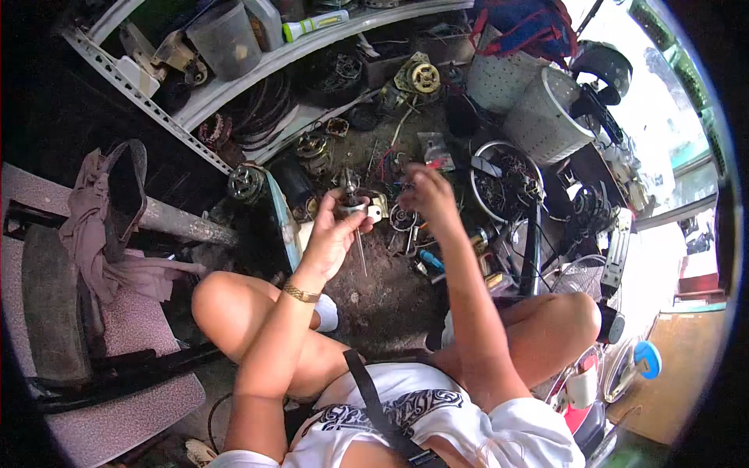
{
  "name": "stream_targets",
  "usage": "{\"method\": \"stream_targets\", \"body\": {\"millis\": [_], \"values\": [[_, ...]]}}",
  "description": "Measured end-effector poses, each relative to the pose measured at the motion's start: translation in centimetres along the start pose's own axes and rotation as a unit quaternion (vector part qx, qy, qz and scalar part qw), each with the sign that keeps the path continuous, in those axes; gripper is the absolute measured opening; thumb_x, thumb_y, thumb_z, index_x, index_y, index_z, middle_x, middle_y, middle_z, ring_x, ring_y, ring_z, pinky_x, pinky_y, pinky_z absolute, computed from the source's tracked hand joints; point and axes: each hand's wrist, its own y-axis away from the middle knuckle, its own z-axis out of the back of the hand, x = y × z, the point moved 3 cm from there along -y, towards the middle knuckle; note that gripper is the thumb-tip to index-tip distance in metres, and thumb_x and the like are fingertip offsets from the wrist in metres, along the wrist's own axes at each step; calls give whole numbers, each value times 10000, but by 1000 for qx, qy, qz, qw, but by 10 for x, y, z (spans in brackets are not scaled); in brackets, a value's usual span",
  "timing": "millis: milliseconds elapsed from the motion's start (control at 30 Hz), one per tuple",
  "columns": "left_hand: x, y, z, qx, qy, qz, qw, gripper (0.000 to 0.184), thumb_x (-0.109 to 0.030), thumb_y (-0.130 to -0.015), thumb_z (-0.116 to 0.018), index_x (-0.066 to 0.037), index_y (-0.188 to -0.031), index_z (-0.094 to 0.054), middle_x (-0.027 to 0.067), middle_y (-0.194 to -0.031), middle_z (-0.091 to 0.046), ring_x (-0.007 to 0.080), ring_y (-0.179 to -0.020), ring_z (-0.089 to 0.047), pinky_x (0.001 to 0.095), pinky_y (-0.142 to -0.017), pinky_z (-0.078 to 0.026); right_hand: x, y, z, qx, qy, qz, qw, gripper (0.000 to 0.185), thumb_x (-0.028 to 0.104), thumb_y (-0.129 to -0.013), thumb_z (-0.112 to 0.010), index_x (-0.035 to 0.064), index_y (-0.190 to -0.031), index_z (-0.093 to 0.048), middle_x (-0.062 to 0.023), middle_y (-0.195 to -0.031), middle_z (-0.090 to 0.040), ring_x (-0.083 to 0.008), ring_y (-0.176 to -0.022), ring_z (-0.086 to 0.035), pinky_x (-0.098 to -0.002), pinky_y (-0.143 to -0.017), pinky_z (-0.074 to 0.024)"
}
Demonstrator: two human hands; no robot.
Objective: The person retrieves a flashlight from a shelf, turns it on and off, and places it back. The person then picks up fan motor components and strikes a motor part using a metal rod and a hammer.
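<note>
My left hand [337, 230] is closed around a small metal motor part [353, 195] with a thin shaft [361, 251] pointing down toward the floor. Its fingers hide some of that part. To the right, my right hand [431, 199] is raised over the floor, fingers bent and spread apart from the thumb, with nothing visible between them. Just beneath it lies a round motor piece [402, 218]. A white and metal piece [378, 207] shows beside the left fingertips.
A round basin [505, 148] of dark scraps stands at right, with perforated white tubs [548, 115] behind it. A motor with a yellowish wheel [422, 77] sits at the back. A blue-handled tool [431, 259] lies near my right forearm. A metal shelf [265, 64] runs along the back left.
</note>
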Motion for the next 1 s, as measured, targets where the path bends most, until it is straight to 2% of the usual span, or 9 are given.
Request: {"method": "stream_targets", "body": {"millis": [100, 200, 467, 600, 667, 767, 833, 933, 1000], "values": [[13, 5, -2, 22, -207, -79, 975, 442, 4, -822, -569, -91, -1215, -390, 58, -1082, -532, 135, -943, -533, 286, -829, -463, -25, 41, -17, 56, 87, -3, 995, 294, 209, -912, -465, 6, -1114, -532, -39, -848, -601, -103, -629, -562, -221, -535, -442], [16, 16, -7, 46, -387, -112, 914, 521, 17, -772, -615, -63, -1226, -372, 58, -1080, -518, 143, -977, -508, 281, -865, -425, -23, 67, -32, 63, 112, 11, 992, 234, 182, -899, -511, -21, -992, -578, 5, -795, -576, -60, -702, -506, -206, -620, -414], [20, 35, -20, 42, -485, -169, 857, 564, 10, -749, -625, -56, -1237, -349, 78, -1024, -522, 161, -944, -529, 274, -815, -441, -22, 74, -27, 34, 216, 59, 974, 173, 132, -813, -639, -30, -848, -591, -1, -661, -561, -60, -646, -478, -230, -567, -400], [31, 35, -17, 74, -489, -52, 867, 493, -62, -809, -589, -62, -1238, -346, 43, -913, -515, 128, -807, -536, 253, -693, -458, -7, 72, -28, 46, 246, 81, 965, 205, 150, -797, -648, -49, -790, -600, -23, -658, -575, -64, -652, -475, -250, -578, -407], [34, 32, -15, 117, -283, 58, 950, 416, -104, -858, -545, -76, -1228, -356, 25, -875, -503, 108, -712, -526, 246, -614, -449, -3, 71, -29, 61, 242, 38, 968, 236, 173, -791, -648, -58, -803, -606, -46, -675, -594, -72, -657, -482, -265, -582, -415], [32, 30, -13, 156, -99, 155, 970, 382, -126, -879, -533, -79, -1224, -375, 16, -900, -521, 113, -694, -548, 250, -605, -461, -4, 67, -32, 60, 221, 22, 973, 255, 180, -782, -657, -68, -800, -605, -61, -667, -590, -71, -667, -481, -263, -588, -418], [37, 27, -13, 102, -112, 114, 982, 350, -126, -845, -595, -38, -1148, -445, 16, -897, -551, 87, -699, -545, 227, -589, -457, 0, 63, -34, 56, 277, 61, 957, 184, 163, -808, -649, -12, -778, -605, 22, -623, -522, -61, -585, -429, -253, -509, -360], [48, 20, -2, 61, -157, 74, 983, 325, -116, -799, -646, -32, -1084, -513, 12, -877, -566, 84, -720, -546, 221, -609, -455, 23, 55, -39, 136, 446, 208, 860, 233, 135, -763, -682, -32, -916, -624, -100, -817, -626, -124, -746, -553, -305, -646, -445], [48, 20, 0, -7, -169, 57, 984, 294, -92, -769, -670, -60, -1023, -525, 9, -804, -575, 81, -655, -546, 209, -552, -447, 41, 39, -12, 92, 378, 170, 905, 248, 184, -831, -615, -20, -972, -620, -90, -869, -632, -146, -817, -584, -290, -715, -468]]}}
